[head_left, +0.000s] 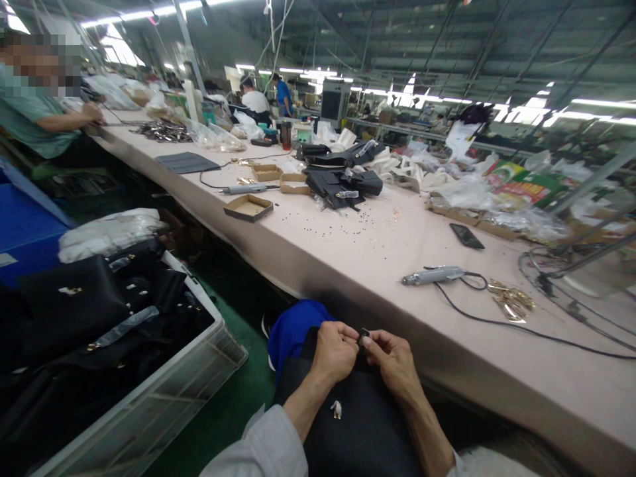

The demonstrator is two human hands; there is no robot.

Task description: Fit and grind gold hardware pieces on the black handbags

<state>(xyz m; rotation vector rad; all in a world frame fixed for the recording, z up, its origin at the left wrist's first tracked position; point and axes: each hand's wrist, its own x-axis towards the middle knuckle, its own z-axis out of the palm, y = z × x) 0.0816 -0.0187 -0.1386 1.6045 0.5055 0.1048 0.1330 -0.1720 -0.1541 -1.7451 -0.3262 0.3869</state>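
Right beside the workbench, we've got a smooth matte-black bag, a white-and-gold fitting bright against it; our right hand clamps a small dark tab between fingertips, while our left hand's grip we can't tell.

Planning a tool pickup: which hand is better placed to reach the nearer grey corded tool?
Probably the right hand: it is closer to that grey corded tool, while the left hand is farther off. Both are at a small dark piece.
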